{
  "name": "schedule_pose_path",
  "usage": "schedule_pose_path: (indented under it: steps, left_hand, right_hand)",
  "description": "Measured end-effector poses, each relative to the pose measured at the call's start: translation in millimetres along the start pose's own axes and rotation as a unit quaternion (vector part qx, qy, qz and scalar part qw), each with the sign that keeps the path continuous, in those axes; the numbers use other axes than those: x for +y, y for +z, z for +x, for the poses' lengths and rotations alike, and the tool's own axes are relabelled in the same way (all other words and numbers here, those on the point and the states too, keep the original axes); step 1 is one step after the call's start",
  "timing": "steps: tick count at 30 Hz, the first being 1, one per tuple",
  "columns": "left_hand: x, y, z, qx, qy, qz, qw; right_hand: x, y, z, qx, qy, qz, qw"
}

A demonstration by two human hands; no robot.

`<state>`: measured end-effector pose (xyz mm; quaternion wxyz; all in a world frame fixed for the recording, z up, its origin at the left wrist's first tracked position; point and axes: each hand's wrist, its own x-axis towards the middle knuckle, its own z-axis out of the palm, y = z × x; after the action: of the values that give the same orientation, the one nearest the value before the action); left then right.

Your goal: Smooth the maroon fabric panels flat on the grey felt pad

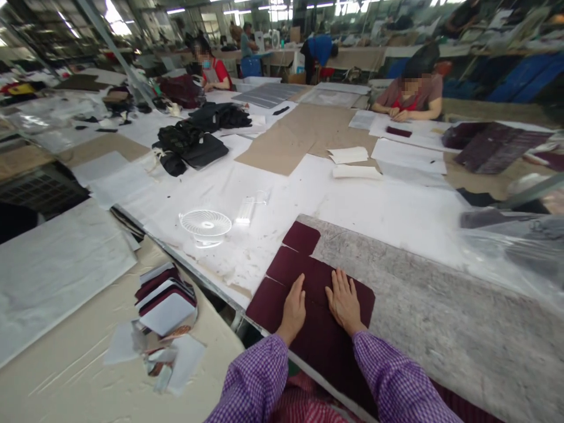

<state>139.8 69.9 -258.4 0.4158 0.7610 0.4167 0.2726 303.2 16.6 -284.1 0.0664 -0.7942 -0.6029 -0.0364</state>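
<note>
Flat on a dark maroon cloth panel (324, 341) rests my right hand (344, 301), its fingers stretched out and slightly apart. My left hand (294, 308) touches the maroon cloth on its left side, turned partly on edge with straight fingers and nothing visible held. Further maroon pieces lie at the table edge: a small one (302, 237) at the top, a strip (288, 264) below it and another piece (267, 302) at the left. Narrow light gaps part them. A mottled grey sheet (423, 294) extends to the right, beside and partly under the cloth.
A white fan (205, 224) lies on the white-covered table beyond my left hand. Stacked cut pieces (167, 308) and scraps sit on a lower surface at left. Dark folded cloth (198, 150) and brown paper (286, 144) lie farther back. Co-workers sit across the table.
</note>
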Motion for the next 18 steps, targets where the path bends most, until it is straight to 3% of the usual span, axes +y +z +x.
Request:
schedule_pose_path:
  steps: [6, 10, 14, 18]
  left_hand:
    - [14, -8.4, -15, -0.059, 0.05, 0.008, 0.997]
    - [15, -29.9, -25, -0.094, 0.107, 0.084, 0.986]
    - [5, -67.2, -53, -0.023, 0.022, 0.099, 0.995]
    - [-25, -112.5, -96, 0.068, -0.087, 0.132, 0.985]
  right_hand:
    - [-2, -4, 0, -0.01, 0.019, -0.014, 1.0]
    - [-5, -6, 7, -0.002, 0.03, -0.016, 0.999]
    - [4, -18, 1, 0.01, -0.035, 0.026, 0.999]
    - [37, -2, -6, 0.02, -0.2, 0.084, 0.976]
